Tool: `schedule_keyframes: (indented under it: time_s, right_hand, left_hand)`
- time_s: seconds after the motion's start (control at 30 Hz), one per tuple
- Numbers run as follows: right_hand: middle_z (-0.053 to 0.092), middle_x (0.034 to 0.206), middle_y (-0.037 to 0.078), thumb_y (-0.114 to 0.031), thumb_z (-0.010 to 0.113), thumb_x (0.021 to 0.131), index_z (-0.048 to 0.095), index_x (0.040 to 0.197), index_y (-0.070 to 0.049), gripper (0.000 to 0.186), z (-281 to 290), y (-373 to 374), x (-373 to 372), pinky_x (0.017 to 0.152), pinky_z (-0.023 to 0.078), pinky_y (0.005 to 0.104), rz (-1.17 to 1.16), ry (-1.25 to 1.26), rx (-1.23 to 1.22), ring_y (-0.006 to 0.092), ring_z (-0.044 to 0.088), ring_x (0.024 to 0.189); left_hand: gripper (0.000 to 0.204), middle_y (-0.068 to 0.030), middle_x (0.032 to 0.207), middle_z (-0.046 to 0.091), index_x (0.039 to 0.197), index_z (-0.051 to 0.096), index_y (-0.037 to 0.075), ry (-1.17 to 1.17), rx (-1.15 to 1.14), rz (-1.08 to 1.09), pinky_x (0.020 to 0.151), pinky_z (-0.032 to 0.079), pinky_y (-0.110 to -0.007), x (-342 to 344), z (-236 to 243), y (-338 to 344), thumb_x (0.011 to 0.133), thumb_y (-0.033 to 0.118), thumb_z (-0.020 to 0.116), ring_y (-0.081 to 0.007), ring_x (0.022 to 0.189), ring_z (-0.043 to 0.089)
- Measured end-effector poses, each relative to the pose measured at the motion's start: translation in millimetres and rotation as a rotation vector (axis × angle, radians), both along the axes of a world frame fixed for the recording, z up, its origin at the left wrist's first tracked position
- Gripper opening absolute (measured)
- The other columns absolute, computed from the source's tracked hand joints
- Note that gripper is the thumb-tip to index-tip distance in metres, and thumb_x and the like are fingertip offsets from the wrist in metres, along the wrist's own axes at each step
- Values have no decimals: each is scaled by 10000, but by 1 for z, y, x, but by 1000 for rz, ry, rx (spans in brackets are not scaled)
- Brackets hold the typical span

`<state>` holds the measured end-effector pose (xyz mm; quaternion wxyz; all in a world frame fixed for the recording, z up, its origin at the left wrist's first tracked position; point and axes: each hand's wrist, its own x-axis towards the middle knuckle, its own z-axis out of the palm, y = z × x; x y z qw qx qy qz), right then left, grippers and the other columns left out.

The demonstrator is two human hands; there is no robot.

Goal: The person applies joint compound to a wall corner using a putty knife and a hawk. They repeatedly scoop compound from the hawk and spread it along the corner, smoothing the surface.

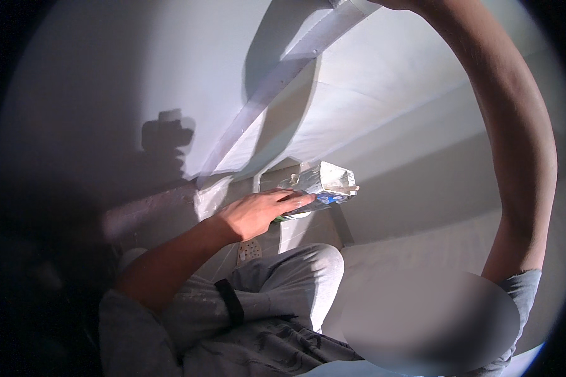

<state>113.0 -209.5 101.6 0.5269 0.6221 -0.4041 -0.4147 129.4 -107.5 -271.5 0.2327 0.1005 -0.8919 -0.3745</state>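
Observation:
My left hand (262, 212) is closed on a cut-open carton (308, 182) in front of my knees, its fingers lying over the near side. The carton has silvery and blue outer faces and a white inside. A thin stick (344, 188) rests at its opening; what else it contains is hard to make out. My right arm (516, 138) reaches up along the right side, and just a sliver of my right hand (393, 3) shows at the top edge. The fingers and anything in them are cut off.
A pale strip (283, 72) runs diagonally between the left wall (188, 63) and a white sloping surface (371, 88). Dark shadows fall across both. My bent knee (317, 264) is below the carton, and a perforated shoe (249, 251) shows under my left wrist. A blurred patch covers the lower right.

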Motion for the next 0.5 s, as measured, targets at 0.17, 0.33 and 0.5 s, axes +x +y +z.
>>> schedule_keyframes:
  time_s: [0.17,0.33,0.5]
  right_hand:
    - [771,911,135,-84,619,929,763,868,-39,162,3,3,-10,748,592,401,29,41,33,287,743,820]
    - [764,881,129,-73,613,928,757,830,-44,176,-4,7,-9,774,578,396,-26,33,41,275,738,838]
    - [762,888,127,-67,608,930,751,860,-38,162,4,39,-11,933,555,421,-41,25,82,266,733,844]
  left_hand:
    - [948,-71,1563,435,1605,264,354,-68,19,-31,1092,530,-441,-4,13,5,850,-165,507,-328,1312,567]
    - [961,-82,1556,441,1611,243,366,-67,20,15,1095,529,-446,7,8,1,853,-159,517,-333,1302,575]
    - [958,-104,1545,452,1613,235,362,-8,4,-1,1113,512,-454,0,5,3,858,-162,508,-339,1312,567]
